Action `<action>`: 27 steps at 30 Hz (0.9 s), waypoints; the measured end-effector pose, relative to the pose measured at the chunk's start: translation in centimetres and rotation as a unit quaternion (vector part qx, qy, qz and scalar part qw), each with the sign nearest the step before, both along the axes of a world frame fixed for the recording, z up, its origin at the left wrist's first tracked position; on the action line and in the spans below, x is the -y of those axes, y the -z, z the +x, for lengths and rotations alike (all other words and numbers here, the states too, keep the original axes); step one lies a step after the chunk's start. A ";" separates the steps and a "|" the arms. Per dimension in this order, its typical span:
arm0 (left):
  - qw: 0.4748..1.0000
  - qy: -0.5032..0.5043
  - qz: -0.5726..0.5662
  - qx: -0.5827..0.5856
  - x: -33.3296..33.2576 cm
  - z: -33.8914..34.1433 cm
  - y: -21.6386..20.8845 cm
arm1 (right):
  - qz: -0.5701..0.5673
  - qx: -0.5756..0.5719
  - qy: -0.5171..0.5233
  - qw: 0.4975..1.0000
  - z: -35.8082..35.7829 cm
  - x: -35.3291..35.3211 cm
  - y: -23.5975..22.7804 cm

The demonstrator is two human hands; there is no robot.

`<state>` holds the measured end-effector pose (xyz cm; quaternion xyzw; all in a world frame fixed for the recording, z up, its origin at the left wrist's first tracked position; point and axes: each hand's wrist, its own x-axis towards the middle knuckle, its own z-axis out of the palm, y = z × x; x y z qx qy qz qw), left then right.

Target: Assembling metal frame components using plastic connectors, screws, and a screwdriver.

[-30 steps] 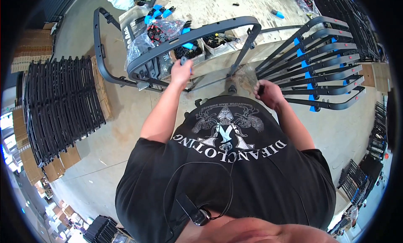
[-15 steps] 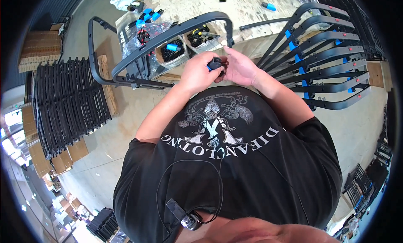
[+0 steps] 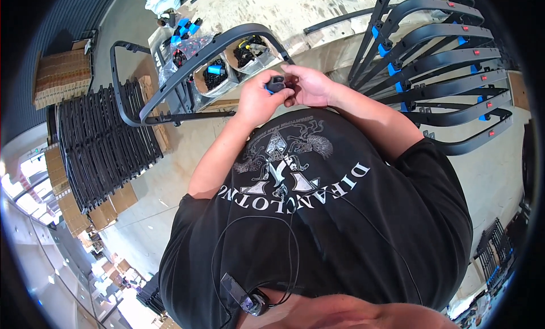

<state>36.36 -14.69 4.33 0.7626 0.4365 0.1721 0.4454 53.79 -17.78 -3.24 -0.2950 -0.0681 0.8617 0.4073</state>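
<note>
The left hand (image 3: 256,99) has its grip closed around a small black-and-blue part (image 3: 276,84), held in front of the chest, on the near side of the desk (image 3: 255,12). The right hand (image 3: 311,87) meets it from the right, fingers partly curled; whether its grip has hold of anything I cannot tell. Farther left stands a black tubular frame (image 3: 181,74); bent black frames (image 3: 476,53) fan out at right.

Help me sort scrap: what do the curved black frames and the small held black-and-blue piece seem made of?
The curved black frames look like satin-coated metal: even colour, soft highlights. The small black-and-blue piece may be smooth plastic: faint sheen, though partly hidden.
</note>
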 end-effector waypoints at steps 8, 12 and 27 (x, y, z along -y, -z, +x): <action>0.969 -0.151 -0.094 0.169 -1.7 -0.6 6.4 | 0.059 0.080 -0.040 0.994 1.5 0.1 -0.7; 0.948 -0.181 -0.231 0.121 -1.6 0.5 8.2 | 0.049 0.189 0.008 0.981 2.4 -0.5 4.0; 0.902 -0.158 -0.377 0.139 -4.3 3.3 15.3 | -0.034 0.311 0.024 0.949 5.0 -4.3 5.6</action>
